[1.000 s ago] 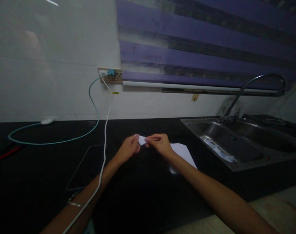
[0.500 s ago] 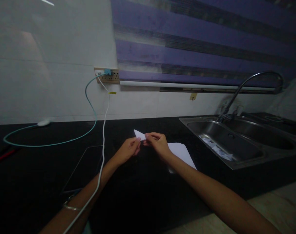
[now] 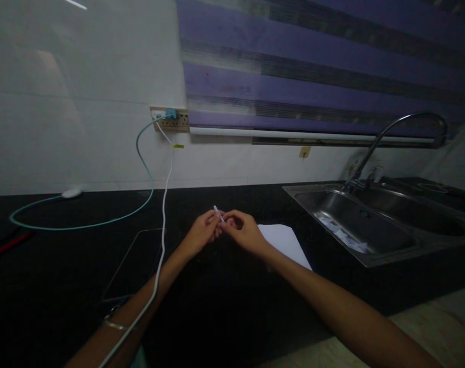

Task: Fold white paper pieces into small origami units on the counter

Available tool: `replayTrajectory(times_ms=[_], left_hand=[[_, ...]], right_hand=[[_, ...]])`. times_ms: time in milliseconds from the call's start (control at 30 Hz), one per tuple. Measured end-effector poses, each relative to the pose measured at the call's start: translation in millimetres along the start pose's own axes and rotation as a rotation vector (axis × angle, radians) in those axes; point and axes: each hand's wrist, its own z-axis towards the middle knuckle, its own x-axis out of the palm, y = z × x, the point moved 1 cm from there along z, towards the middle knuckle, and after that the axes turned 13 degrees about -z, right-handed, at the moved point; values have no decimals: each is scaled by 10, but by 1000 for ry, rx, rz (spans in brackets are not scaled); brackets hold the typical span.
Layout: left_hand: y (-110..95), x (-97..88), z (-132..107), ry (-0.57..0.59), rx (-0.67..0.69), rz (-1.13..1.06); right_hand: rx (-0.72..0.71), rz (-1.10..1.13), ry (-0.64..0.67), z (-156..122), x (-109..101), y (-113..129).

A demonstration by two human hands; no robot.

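A small folded piece of white paper (image 3: 216, 210) is pinched between my two hands above the dark counter, and only a narrow strip of it shows. My left hand (image 3: 203, 231) grips it from the left with thumb and fingers. From the right, my right hand (image 3: 243, 230) closes on it, fingertips meeting those of the left. Most of the paper is hidden by the fingers. Behind my right wrist lies white sheet paper (image 3: 285, 245), flat on the counter.
A steel sink (image 3: 370, 258) with white paper pieces (image 3: 345, 237) in its left basin and a curved tap (image 3: 374, 145) stands at right. A dark tablet-like device (image 3: 131, 266) lies left. A white cable (image 3: 163, 220) crosses my left forearm; a teal cable (image 3: 83, 226) loops behind.
The folded paper has turned from a broad triangle pointing left to a thin edge pointing up. My right hand has shifted slightly, its fingers closer to my left.
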Motion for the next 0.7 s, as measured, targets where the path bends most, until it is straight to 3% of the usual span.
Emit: replayTrajectory(times_ms=[133,333,500,700], left_hand=[[11,9,-24,70,40,75],[67,-9,-31,154,1,32],[20,0,-48,192,92,152],[2,-4,-79,224,105,234]], right_hand=[[57,205,124,31,1,-16],[106,298,203,78,-36,-104],[180,451,290,83,-34,-125],[99,375,302,75,-33,-167]])
